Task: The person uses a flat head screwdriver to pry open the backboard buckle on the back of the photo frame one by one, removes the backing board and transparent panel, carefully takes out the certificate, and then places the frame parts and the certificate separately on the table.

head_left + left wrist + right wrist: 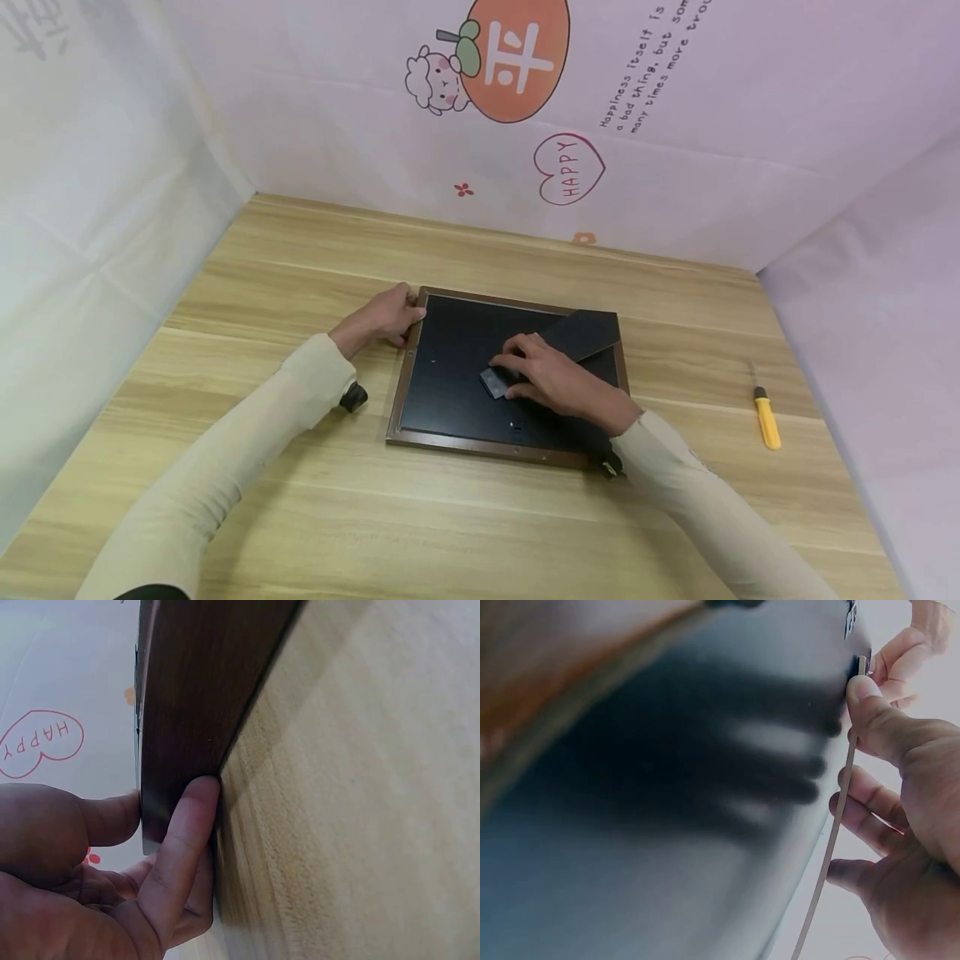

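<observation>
A picture frame (480, 447) with a brown wooden rim lies face down on the table, its black backing board (453, 367) up. My left hand (386, 315) grips the frame's left side near the far corner, thumb on top and fingers against the side and lower edge of the brown rim (202, 690). With my right hand (551, 375) I hold a flat black stand leg (588, 331) slanting across the backing. Its grey end with small dots shows beside my thumb. Edge-on in the right wrist view, the thin leg (829, 855) stands off the backing, between thumb and fingers.
A screwdriver (767, 421) with a yellow handle lies on the wood-grain table (315, 500) to the right. White printed cloth (337, 125) rises behind the table and at both sides. A small dark fitting (517, 426) sits near the backing's near edge.
</observation>
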Available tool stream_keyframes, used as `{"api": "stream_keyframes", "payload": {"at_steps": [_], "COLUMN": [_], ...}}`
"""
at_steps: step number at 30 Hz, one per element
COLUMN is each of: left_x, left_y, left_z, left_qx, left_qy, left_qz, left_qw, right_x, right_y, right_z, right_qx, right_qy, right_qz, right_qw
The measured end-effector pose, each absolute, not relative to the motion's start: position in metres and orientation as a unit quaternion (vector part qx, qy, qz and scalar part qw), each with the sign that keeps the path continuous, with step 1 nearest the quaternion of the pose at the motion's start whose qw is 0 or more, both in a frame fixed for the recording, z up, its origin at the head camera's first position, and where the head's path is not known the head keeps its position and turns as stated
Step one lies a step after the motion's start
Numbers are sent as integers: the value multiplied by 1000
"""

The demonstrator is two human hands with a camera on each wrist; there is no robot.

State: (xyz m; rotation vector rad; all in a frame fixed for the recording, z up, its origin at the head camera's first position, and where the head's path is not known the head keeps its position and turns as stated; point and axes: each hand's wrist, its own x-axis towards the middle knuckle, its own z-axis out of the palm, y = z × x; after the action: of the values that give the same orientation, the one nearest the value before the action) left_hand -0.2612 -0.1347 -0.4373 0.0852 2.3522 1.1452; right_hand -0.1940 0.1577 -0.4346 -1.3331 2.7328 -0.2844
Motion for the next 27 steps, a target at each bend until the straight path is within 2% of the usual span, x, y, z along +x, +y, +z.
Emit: {"api": "stream_keyframes", "payload": {"at_steps": [23,27], "left_x": [-263,-263], "left_y": [-137,-138], "left_z": [-441,-440], "left_qx": [33,36], "left_qy": [859,860], "left_qz": [440,438], "left_qw": [261,259], "right_x": [-195,-194], "right_y": [154,154], "right_z": [-432,-425], "right_qx": [-440,-444], "right_qy": [893,891], "right_qz": [-83,-91], "right_qw": [49,32]}}
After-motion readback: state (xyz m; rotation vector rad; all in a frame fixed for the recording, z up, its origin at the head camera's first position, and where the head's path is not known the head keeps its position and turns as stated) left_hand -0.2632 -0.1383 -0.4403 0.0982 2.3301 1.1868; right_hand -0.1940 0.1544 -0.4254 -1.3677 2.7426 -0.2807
